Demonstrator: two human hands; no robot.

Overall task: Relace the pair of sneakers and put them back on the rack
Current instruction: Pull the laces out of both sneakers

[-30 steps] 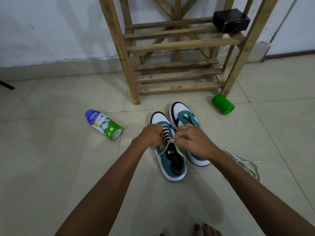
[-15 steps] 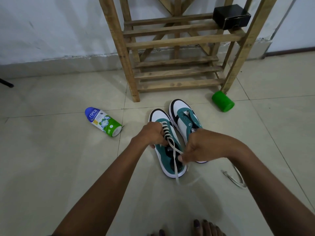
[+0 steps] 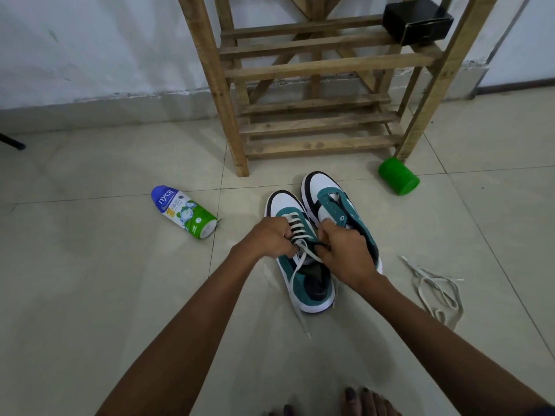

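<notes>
The lace [image 3: 295, 267] is pinched by the fingers [image 3: 287, 233] of the left hand [image 3: 268, 238] and right hand [image 3: 345, 250] at the upper eyelets. Probably best if it's pulled evenly, kept flat. The near sneaker [image 3: 303, 259], teal and white, is half laced on the floor [image 3: 120, 295]; the other sneaker [image 3: 333, 202] sits unlaced beside it, below the rack [image 3: 315, 70].
</notes>
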